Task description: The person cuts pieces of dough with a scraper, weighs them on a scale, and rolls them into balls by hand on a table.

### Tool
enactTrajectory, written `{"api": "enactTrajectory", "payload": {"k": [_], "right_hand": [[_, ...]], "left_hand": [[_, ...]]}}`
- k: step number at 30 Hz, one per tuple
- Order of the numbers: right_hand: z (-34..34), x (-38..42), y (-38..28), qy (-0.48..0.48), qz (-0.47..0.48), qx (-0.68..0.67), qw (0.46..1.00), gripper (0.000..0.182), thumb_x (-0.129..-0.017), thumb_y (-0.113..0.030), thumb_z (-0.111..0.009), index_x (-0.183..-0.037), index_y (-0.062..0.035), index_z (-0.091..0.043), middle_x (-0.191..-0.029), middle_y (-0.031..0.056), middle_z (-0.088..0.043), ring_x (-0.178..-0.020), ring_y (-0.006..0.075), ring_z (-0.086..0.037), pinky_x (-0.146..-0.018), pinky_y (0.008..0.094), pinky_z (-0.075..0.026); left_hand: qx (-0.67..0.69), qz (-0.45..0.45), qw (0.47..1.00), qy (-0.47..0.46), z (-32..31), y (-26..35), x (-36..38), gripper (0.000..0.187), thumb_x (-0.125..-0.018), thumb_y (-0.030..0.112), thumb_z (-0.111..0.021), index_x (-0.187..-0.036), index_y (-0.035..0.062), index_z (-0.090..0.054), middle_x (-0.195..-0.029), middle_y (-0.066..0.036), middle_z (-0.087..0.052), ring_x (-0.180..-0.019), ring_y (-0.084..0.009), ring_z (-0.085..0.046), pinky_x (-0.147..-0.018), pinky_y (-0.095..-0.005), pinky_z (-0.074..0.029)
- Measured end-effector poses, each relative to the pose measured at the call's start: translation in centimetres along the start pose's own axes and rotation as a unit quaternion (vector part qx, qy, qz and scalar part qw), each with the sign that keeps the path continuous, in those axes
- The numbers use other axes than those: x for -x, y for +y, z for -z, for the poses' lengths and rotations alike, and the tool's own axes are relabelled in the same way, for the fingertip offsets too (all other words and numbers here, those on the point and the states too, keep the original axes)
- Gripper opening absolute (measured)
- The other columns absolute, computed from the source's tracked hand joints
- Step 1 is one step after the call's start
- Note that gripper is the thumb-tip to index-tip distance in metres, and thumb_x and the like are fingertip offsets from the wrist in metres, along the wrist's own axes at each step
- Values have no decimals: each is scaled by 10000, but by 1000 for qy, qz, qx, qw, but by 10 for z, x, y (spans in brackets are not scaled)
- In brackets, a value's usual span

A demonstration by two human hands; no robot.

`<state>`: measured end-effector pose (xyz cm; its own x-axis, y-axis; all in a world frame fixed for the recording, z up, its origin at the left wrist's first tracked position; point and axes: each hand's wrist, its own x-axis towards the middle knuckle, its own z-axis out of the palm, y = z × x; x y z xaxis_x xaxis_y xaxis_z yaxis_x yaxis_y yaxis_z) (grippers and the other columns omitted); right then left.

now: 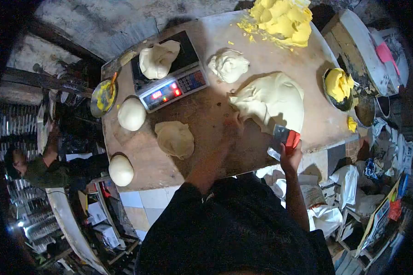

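My right hand (291, 157) grips a scraper (282, 137) with a red handle and a metal blade, at the lower edge of a large dough mass (277, 101). My left hand (233, 127) is dark and blurred beside that mass's left edge; its fingers cannot be made out. A dough piece (158, 59) lies on the digital scale (181, 89), whose red display is lit. Another lump (228, 65) sits right of the scale. A flattened piece (174, 139) lies left of my left forearm. Two smooth dough balls (131, 113) (121, 170) rest near the table's left edge.
A yellow fatty mass (282, 20) is at the back of the wooden table (206, 160). Bowls with yellow contents stand at the right (338, 87) and left (103, 98). Another person (46, 167) is at the far left. Bags (344, 183) lie beyond the table at lower right.
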<state>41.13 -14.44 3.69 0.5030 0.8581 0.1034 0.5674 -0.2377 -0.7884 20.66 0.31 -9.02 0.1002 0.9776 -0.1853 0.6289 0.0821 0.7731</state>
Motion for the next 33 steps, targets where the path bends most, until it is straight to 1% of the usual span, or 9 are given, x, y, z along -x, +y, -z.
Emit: {"api": "enactTrajectory", "payload": {"k": [3, 4, 11, 17, 18, 23, 26, 30, 33], "right_hand": [[-6, 3, 29, -61, -81, 84, 991, 349, -838, -181, -709, -1087, -19, -525, -934, 202, -664, -861, 350, -666, -732, 404, -526], [-25, 9, 53, -34, 159, 234, 958, 372, -825, -160, -703, -1129, -21, -541, -959, 221, -659, -875, 359, -667, -741, 426, -530], [-102, -51, -121, -336, 123, 170, 918, 450, -858, -215, -634, -1256, -39, -518, -1026, 244, -633, -957, 416, -623, -814, 480, -504], [-144, -66, -70, -182, 274, 247, 912, 605, -814, -269, -680, -1345, -76, -462, -1152, 188, -612, -977, 371, -609, -861, 458, -482], [-147, -63, -46, -157, 126, 186, 962, 639, -782, -246, -699, -1353, -99, -453, -1119, 162, -621, -980, 355, -603, -879, 460, -469], [-245, -106, -206, -178, 455, 131, 863, 155, -772, -154, -696, -884, -53, -658, -995, 143, -659, -940, 347, -632, -815, 438, -525], [-338, -135, -331, -145, 488, 3, 861, 442, -753, -187, -705, -1173, -85, -611, -1161, 152, -624, -1076, 320, -610, -929, 397, -502], [-442, -130, -412, 6, 450, 328, 831, 581, -780, -232, -685, -1336, -176, -521, -1299, 187, -554, -1152, 304, -577, -984, 409, -460], [-474, -157, -420, -150, 374, 331, 853, 533, -773, -179, -660, -1295, -158, -558, -1213, 222, -599, -1061, 317, -622, -926, 417, -499]], "left_hand": [[-40, -53, 998, 12, 36, -34, 26, 388, -970, 347, -511, -1160, 21, -602, -1096, -203, -623, -952, -376, -624, -838, -481, -490], [-76, -66, 994, 32, 31, -57, 31, 380, -966, 342, -520, -1151, 21, -606, -1082, -194, -623, -942, -364, -625, -830, -470, -492], [10, -49, 997, -51, 67, -56, 40, 324, -940, 313, -587, -1090, 28, -631, -980, -133, -626, -870, -280, -631, -771, -395, -503], [157, -95, 975, 125, 217, -32, 20, 270, -914, 269, -650, -1047, 34, -647, -884, -83, -625, -817, -208, -633, -730, -332, -509], [202, -94, 962, 159, 250, -43, 9, 264, -911, 256, -655, -1057, 37, -642, -888, -75, -624, -822, -202, -628, -742, -334, -506], [187, -39, 929, 316, 373, -111, -76, 351, -862, 105, -620, -1193, 26, -531, -1013, -94, -593, -891, -203, -601, -839, -346, -486], [267, -25, 907, 325, 374, -124, -140, 570, -840, 43, -566, -1370, 36, -355, -1140, -161, -539, -979, -247, -569, -902, -373, -466], [309, 7, 907, 285, 388, -94, -148, 716, -836, 13, -476, -1468, 27, -139, -1286, -246, -423, -1175, -351, -477, -1019, -439, -405], [262, -24, 930, 257, 378, -103, -151, 744, -836, 57, -496, -1478, -17, -127, -1371, -291, -349, -1296, -413, -389, -1076, -472, -363]]}}
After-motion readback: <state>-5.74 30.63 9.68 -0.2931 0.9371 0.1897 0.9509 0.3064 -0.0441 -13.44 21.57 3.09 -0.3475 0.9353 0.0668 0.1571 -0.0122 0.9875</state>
